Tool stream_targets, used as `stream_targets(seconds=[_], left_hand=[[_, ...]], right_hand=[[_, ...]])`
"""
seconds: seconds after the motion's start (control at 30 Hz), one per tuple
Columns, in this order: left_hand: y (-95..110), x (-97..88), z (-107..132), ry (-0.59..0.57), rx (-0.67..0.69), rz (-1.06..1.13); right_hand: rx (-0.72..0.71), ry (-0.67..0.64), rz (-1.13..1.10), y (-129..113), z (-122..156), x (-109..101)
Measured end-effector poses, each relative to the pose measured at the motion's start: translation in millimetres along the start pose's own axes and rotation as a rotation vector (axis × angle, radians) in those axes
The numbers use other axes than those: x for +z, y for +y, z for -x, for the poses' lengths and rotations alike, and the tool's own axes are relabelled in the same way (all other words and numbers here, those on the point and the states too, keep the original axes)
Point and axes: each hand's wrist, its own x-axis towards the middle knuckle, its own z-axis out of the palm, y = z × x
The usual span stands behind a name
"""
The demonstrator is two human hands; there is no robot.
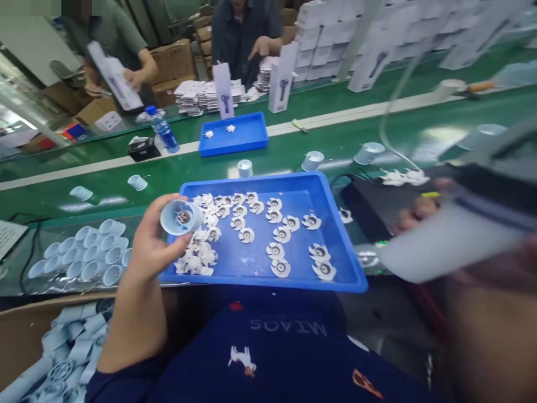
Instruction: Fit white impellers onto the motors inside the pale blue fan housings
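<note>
My left hand point(145, 246) is closed around a light-blue cup-shaped housing point(181, 218), its open end turned toward me. Inside the housing sits a small round part with copper-coloured bits. The hand is over the left edge of a blue tray point(255, 274), close to a heap of white fan impellers point(197, 254). More impellers point(281, 267) lie singly and in short rows on the tray floor. On the right, my right hand point(419, 212) is smeared by motion, its fingers curled behind a large pale object point(457, 235) whose kind I cannot make out.
Several blue housings point(92, 252) stand in rows at left, above a carton point(17, 319) of similar parts. More housings point(313, 161) sit along the green bench point(277, 148). Beyond are a smaller blue tray point(235, 143), a water bottle point(163, 130) and two co-workers.
</note>
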Motion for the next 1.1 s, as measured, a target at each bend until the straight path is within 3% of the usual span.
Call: stream_targets(seconds=[0.1,0.13,0.2,0.27,0.37,0.5,0.8,0.93,1.1], left_hand=[[36,58.9,13,-0.242,0.108,0.318],[45,74.7,18,-0.332,0.125,0.391],[61,98.4,26,-0.452,0.148,0.437],[71,111.8,28,-0.477,0.164,0.343],[80,118.4,25,-0.447,0.176,0.124],[90,117.8,22,-0.416,0.181,0.076],[91,119.7,25,-0.442,0.174,0.138],[90,121.5,26,-0.429,0.194,0.164],[91,120.3,27,-0.433,0.191,0.162]], right_hand=[[0.105,-0.315,-0.472,-33,-14,15],[0.084,-0.356,-0.637,-44,-17,24],[0.019,-0.421,-0.915,-64,-20,48],[0.1,-0.535,-1.038,-80,-17,73],[0.225,-0.605,-1.048,-92,-6,103],[0.161,-0.483,-0.983,-88,5,121],[0.042,-0.466,-0.779,-90,15,114],[0.105,-0.423,-0.604,-96,15,113],[0.048,-0.413,-0.721,-89,17,116]])
